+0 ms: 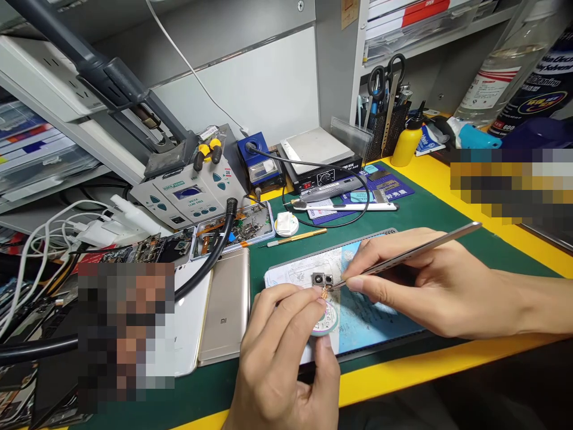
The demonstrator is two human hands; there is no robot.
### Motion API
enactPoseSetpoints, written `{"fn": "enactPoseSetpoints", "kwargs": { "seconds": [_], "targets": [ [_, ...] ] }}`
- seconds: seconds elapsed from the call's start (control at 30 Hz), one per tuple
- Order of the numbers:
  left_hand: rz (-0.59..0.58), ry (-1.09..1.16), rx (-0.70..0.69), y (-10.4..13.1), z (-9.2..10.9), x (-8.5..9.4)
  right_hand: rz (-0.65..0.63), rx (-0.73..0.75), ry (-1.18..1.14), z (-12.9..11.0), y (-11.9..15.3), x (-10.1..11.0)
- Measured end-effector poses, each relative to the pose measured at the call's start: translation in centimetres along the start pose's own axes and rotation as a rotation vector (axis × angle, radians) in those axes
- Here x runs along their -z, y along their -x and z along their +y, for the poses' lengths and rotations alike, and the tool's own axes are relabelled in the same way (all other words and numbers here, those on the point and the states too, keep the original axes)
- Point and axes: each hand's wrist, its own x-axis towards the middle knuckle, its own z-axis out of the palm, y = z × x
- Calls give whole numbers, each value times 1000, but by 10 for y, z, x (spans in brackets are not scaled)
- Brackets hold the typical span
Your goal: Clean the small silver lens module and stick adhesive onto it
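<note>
My left hand (286,352) grips a small round spool of desoldering braid (329,322) with a white label and a greenish rim. A short copper-coloured piece (324,293) shows at its fingertips. My right hand (439,286) pinches a pair of metal tweezers (416,252), slanting down to the left. Their tips reach the lower right side of a small black dual-lens camera module (319,279), just beyond my left fingertips. Whether the tips grip it, I cannot tell. The module lies on a pale and blue work pad (371,319).
A gold phone (225,304) lies left of my hands. Behind are a tray of small parts (268,216), a gold-handled pen-shaped tool (298,237), a white-handled brush (353,208) and a heating plate (320,149). A black hose (210,257) crosses the left; a yellow bottle (406,143) stands back right.
</note>
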Motion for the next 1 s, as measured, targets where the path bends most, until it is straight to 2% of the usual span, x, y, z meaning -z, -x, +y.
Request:
{"fn": "enactPoseSetpoints", "kwargs": {
  "seconds": [1.0],
  "targets": [
    [43,3,5,2,2,-1,32,-18,37,0,1,0]
  ]
}}
